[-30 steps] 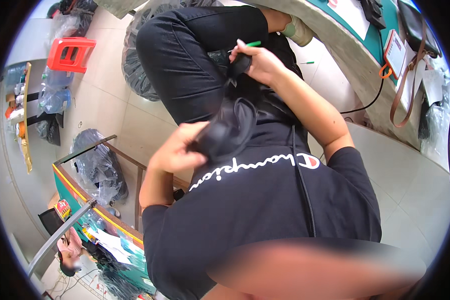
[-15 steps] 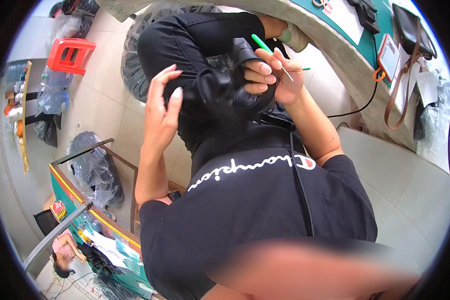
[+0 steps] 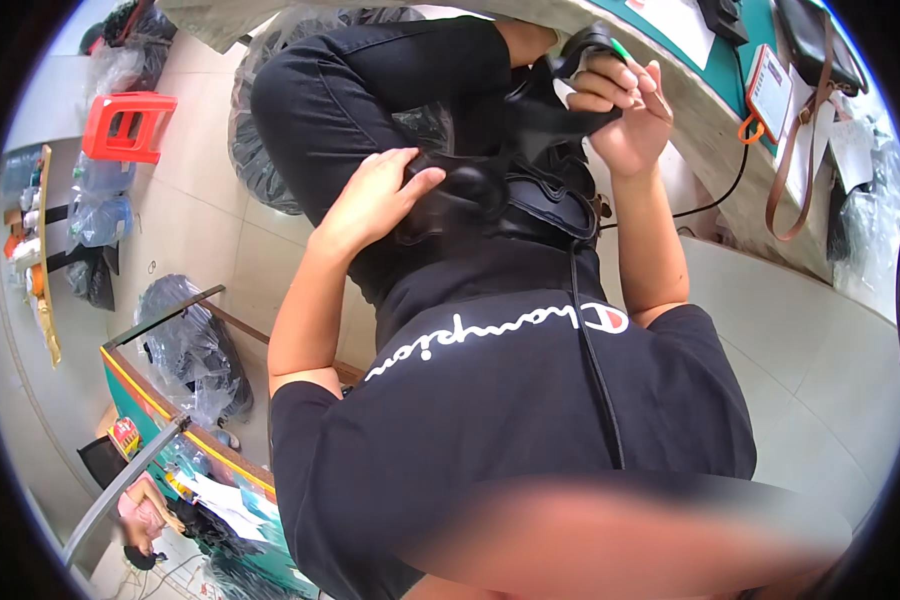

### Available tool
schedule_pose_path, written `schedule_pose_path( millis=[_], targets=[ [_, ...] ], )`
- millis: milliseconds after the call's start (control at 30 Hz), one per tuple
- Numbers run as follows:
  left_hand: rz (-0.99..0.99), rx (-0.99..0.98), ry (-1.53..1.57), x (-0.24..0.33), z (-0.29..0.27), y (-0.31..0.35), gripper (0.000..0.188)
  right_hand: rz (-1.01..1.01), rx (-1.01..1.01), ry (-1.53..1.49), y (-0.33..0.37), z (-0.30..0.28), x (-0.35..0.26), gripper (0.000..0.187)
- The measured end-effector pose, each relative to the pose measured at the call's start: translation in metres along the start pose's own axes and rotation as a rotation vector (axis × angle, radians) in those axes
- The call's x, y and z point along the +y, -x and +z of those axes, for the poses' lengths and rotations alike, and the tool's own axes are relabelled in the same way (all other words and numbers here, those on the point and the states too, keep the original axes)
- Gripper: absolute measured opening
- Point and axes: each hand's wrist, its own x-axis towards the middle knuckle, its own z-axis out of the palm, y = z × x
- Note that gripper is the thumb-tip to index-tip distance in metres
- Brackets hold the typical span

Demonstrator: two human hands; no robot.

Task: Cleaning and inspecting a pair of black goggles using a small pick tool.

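Note:
My right hand (image 3: 625,115) is raised beyond my lap, its fingers closed round a black leather-like piece (image 3: 545,105) and a thin green-handled tool (image 3: 619,48). Only the tool's green end shows clearly past the fingers. The black piece hangs down toward my lap and is smeared by motion. On my thigh, my left hand (image 3: 378,195) lies against more glossy black material (image 3: 460,190), thumb apart from the fingers. Beside that sits a black item with curved, flap-like edges (image 3: 550,208) in my lap. What exactly these black articles are cannot be made out.
A stone-edged table with a green top (image 3: 715,75) runs along the upper right, bearing a phone-like device (image 3: 767,95) and a black bag with brown strap (image 3: 820,45). At left stand a red stool (image 3: 130,127) and another green table (image 3: 135,385). A co-worker (image 3: 145,510) sits lower left.
My right hand has moved up and to the right with the black piece and the green tool. My left hand has come down onto the black material in my lap.

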Motion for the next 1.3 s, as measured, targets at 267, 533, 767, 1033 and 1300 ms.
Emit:
schedule_pose_path(
  millis=[267,533,767,1033,1300],
  targets=[
    [0.018,-0.286,0.103,-0.001,-0.055,0.048,0.037,-0.080,0.217,0.175,0.042,-0.034,-0.028,0.026],
    [-0.037,0.085,0.875,-0.009,-0.059,0.056,0.058,0.174,0.279,0.572,0.064,-0.059,-0.037,0.024],
    [-0.187,-0.125,1.666,0.000,0.005,0.059,0.062,0.132,0.654,0.964,0.064,-0.029,-0.004,0.021],
    [-0.073,-0.011,1.595,0.051,0.015,0.065,0.064,-0.053,0.180,1.045,0.038,0.039,0.088,0.007],
    [-0.021,0.143,1.519,0.044,0.029,0.071,0.044,-0.108,-0.020,1.420,0.039,0.044,0.100,0.006]
  ],
)
